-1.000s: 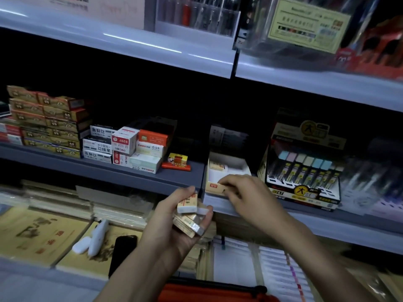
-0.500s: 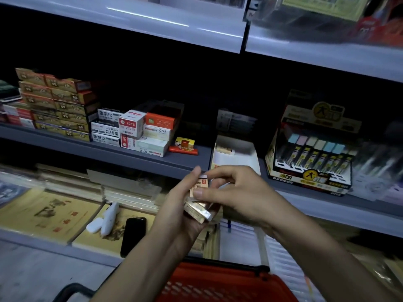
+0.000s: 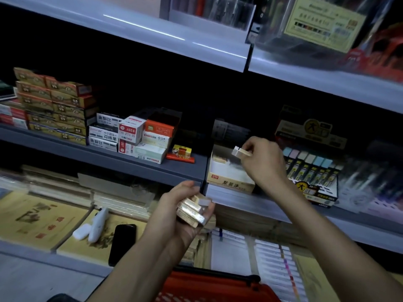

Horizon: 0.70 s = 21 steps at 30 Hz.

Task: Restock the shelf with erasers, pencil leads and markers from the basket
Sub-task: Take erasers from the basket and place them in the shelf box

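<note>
My left hand point(image 3: 174, 212) holds a small stack of wrapped erasers point(image 3: 192, 211) below the shelf edge. My right hand point(image 3: 261, 162) pinches a single eraser point(image 3: 239, 151) above the open eraser box point(image 3: 229, 182) on the grey middle shelf point(image 3: 135, 160). One eraser point(image 3: 219, 159) lies inside the box at its back left. To the right stands a display box of pencil leads point(image 3: 311, 168). The red basket point(image 3: 209, 284) hangs below my arms at the bottom edge.
Stacked lead and staple boxes point(image 3: 128, 136) fill the shelf's left part, with a small red pack point(image 3: 182, 154) beside them. On the lower shelf lie notebooks point(image 3: 41, 216), a white device point(image 3: 96, 223) and a black phone point(image 3: 122, 243). Pen holders stand on the white top shelf point(image 3: 152, 33).
My right hand took one eraser from the stack in my left hand and carried it up and right over the open box. The left hand stayed low with the rest.
</note>
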Each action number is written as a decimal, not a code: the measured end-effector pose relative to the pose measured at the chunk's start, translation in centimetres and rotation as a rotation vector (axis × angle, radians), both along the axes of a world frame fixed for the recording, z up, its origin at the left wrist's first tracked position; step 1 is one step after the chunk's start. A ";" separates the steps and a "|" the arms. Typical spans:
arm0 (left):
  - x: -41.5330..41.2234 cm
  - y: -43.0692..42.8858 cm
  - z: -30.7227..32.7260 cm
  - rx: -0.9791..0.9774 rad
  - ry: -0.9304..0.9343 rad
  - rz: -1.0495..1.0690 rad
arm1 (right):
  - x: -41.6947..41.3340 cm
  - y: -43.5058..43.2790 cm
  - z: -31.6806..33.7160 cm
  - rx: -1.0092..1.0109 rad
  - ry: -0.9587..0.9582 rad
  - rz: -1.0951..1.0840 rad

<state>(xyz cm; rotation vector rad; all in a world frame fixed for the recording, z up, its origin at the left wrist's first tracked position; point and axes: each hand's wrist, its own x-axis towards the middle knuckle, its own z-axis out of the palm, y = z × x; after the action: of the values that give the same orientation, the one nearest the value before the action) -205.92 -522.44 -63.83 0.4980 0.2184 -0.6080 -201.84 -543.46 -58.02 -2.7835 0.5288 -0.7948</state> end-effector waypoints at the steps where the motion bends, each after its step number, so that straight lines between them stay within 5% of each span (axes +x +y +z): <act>1: 0.1 0.1 0.0 0.000 0.004 0.001 | 1.3 -0.4 -0.2 -0.094 0.046 -0.043; 6: 0.1 0.2 0.2 -0.018 0.011 -0.001 | 5.0 -1.0 -1.9 -0.492 0.336 -0.083; 11: 0.3 0.4 0.0 -0.013 0.029 0.005 | 2.9 -1.5 -2.4 -0.469 0.247 -0.006; 17: 0.1 0.2 -0.1 0.002 0.004 0.007 | -6.1 4.7 -0.6 0.484 0.128 0.382; 21: -0.7 -0.3 0.0 0.063 -0.122 -0.016 | -9.0 7.0 -0.6 0.659 0.275 0.509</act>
<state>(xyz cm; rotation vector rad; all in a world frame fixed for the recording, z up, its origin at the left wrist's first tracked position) -206.61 -522.71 -63.84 0.5962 0.1186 -0.5860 -210.81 -536.42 -58.60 -2.2439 0.0725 -0.0911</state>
